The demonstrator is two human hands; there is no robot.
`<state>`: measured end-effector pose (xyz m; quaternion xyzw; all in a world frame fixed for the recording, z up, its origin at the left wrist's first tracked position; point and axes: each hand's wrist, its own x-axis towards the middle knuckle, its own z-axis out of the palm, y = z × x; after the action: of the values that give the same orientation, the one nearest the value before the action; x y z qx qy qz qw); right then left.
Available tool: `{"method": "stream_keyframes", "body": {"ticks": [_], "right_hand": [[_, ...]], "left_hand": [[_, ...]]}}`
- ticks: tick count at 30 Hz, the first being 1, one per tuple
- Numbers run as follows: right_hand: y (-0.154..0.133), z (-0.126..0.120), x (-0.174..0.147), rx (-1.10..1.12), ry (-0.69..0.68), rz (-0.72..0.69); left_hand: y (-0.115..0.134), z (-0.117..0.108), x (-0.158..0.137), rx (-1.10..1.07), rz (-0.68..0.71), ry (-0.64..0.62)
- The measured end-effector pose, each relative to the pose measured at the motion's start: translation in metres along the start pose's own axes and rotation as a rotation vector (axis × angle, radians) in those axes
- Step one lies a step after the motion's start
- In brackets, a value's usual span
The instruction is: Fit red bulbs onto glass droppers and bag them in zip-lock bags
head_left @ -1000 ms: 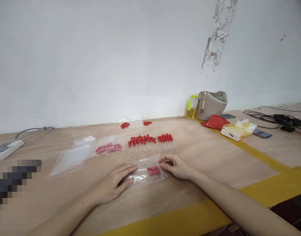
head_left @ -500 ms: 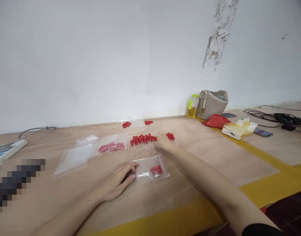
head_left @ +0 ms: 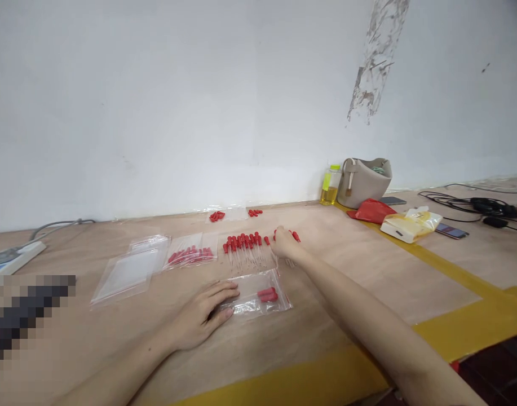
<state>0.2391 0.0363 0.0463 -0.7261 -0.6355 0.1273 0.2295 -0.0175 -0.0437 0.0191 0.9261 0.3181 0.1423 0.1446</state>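
Near the middle of the table, my right hand (head_left: 284,243) is closed on a dropper with a red rubber bulb; a thin glass stem shows below the fingers. Left of it lies a row of droppers (head_left: 245,242) with red bulbs and clear stems. Just right of the hand, a few more red-bulbed droppers (head_left: 296,236) are partly hidden by it. My left hand (head_left: 203,316) rests with fingers apart on the left end of a clear zip bag (head_left: 247,288). Red bulbs (head_left: 267,294) lie inside this bag, toward its right end.
Flat zip bags (head_left: 129,275) and a bag of red bulbs (head_left: 190,255) lie at left. Loose red bulbs (head_left: 217,216) sit near the wall. A bottle (head_left: 330,186), a grey bag (head_left: 363,183), a tissue pack (head_left: 411,224) and cables (head_left: 456,200) stand or lie at right.
My right hand has shifted slightly right, from the row's end toward the smaller dropper group. My left hand's fingers have stretched out a little over the bag.
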Motion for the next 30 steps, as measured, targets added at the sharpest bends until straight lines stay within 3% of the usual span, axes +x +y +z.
{"method": "stream_keyframes", "body": {"ticks": [4, 8, 13, 17, 20, 23, 27, 30], "right_hand": [[0.033, -0.011, -0.018, 0.348, 0.073, -0.101], [0.059, 0.004, -0.038, 0.799, 0.150, -0.085], [0.058, 0.027, -0.053, 1.132, 0.174, -0.070], [0.051, 0.028, -0.062, 1.313, 0.053, 0.026], [0.053, 0.021, -0.070, 1.237, -0.124, 0.011], [0.061, 0.013, -0.073, 0.910, -0.224, -0.168], [0.064, 0.008, -0.072, 0.456, -0.102, -0.411], [0.056, 0.011, -0.074, 0.321, -0.020, -0.494]], "left_hand": [[0.000, 0.000, 0.000, -0.003, 0.005, -0.005], [0.000, 0.000, 0.001, 0.022, -0.010, -0.019], [0.002, -0.001, 0.001, 0.028, -0.016, -0.012], [0.002, -0.001, 0.000, 0.033, -0.041, 0.006], [0.002, 0.000, -0.001, 0.025, -0.048, 0.009], [0.001, 0.000, 0.000, 0.028, -0.050, 0.008], [0.002, 0.000, 0.000, 0.032, -0.041, 0.003], [0.003, -0.001, 0.001, 0.032, -0.032, 0.006]]}}
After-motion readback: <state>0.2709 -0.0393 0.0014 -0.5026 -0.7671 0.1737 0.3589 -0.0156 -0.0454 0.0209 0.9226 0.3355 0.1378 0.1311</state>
